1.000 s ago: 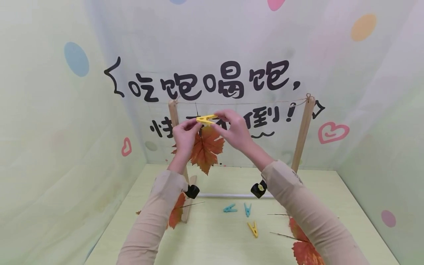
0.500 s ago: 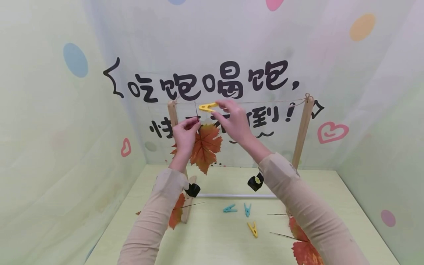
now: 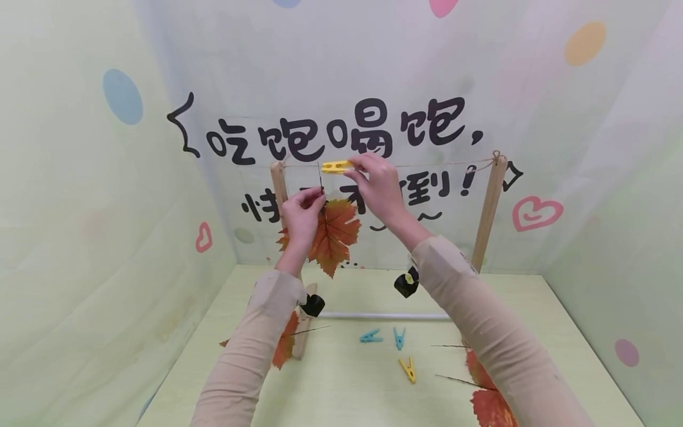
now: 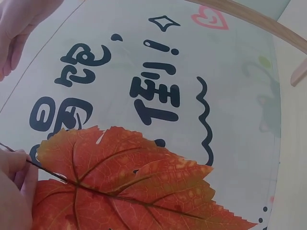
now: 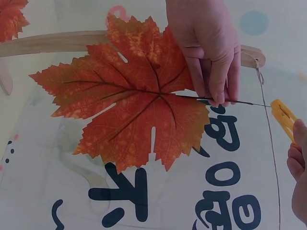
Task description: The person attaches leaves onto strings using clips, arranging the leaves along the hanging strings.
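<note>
My left hand (image 3: 303,214) pinches the dark stem of an orange-red maple leaf (image 3: 333,237), which hangs below the fingers. In the right wrist view the leaf (image 5: 129,96) is seen whole, and its thin stem end crosses the string (image 5: 273,158). A yellow clothespin (image 3: 335,168) is gripped by its handles between the thumb and fingers of my right hand (image 3: 380,184). The clothespin's nose points at the stem end, level with the string and close beside it. Whether the clothespin touches the string cannot be told.
Wooden posts stand at left (image 3: 278,178) and right (image 3: 485,213), with the string tied between them. On the table lie two blue clothespins (image 3: 370,336), another yellow clothespin (image 3: 408,369), and more leaves at left (image 3: 285,341) and right (image 3: 493,406). A white rod (image 3: 373,315) runs between the posts.
The right hand has lifted the yellow clothespin away from the left fingers to string height, and its handles are now squeezed closer together. The left hand keeps its pinch on the stem, barely moving.
</note>
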`<state>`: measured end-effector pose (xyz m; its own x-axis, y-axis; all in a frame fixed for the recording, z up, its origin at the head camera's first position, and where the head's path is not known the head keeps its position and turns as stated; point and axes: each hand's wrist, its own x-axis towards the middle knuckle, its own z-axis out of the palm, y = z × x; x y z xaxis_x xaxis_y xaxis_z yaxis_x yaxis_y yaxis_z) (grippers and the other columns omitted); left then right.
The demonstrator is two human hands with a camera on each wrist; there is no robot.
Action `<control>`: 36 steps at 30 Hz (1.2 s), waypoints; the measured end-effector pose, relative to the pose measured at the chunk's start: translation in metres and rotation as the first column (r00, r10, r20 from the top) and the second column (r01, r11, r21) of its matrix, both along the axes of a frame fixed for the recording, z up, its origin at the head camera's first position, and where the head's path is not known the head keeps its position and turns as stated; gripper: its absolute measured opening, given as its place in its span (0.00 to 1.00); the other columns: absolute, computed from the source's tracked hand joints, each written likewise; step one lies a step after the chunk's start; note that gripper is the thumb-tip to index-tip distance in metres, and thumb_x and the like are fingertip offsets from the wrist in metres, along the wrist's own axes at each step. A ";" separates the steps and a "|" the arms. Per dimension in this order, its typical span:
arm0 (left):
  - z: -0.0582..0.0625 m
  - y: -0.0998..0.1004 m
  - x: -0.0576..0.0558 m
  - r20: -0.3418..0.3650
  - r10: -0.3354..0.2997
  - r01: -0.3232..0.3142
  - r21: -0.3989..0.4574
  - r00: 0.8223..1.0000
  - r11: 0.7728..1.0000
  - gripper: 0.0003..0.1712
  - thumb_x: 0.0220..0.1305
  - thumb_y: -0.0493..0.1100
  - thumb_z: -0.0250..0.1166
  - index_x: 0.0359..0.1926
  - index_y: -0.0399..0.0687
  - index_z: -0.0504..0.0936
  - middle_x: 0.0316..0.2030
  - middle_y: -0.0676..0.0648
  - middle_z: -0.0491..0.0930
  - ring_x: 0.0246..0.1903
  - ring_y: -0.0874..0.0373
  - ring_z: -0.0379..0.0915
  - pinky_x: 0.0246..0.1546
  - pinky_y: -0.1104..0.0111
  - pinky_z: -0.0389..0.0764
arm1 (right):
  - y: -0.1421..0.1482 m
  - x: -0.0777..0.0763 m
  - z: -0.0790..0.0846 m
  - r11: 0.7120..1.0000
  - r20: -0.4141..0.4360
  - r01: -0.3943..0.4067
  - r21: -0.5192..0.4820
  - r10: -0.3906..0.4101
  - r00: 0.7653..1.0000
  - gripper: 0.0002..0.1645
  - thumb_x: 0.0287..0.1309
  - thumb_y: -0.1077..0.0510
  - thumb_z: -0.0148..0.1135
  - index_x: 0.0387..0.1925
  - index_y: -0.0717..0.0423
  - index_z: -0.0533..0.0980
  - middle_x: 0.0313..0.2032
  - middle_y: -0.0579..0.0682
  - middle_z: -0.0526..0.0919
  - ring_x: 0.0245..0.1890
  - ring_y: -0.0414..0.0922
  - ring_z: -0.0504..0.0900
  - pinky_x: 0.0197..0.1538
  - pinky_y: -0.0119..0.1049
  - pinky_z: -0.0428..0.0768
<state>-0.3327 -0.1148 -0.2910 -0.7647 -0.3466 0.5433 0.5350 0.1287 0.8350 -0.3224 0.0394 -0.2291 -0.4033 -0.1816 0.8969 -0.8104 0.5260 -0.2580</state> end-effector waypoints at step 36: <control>0.013 0.003 0.023 0.053 -0.027 0.027 0.007 0.998 1.000 0.12 0.54 0.29 0.63 0.40 0.25 0.79 0.37 0.33 0.80 0.32 0.56 0.75 0.35 0.78 0.77 | -0.009 -0.016 0.020 0.993 0.101 0.067 0.094 -0.077 0.992 0.11 0.51 0.61 0.63 0.35 0.65 0.80 0.32 0.56 0.83 0.30 0.46 0.78 0.36 0.34 0.76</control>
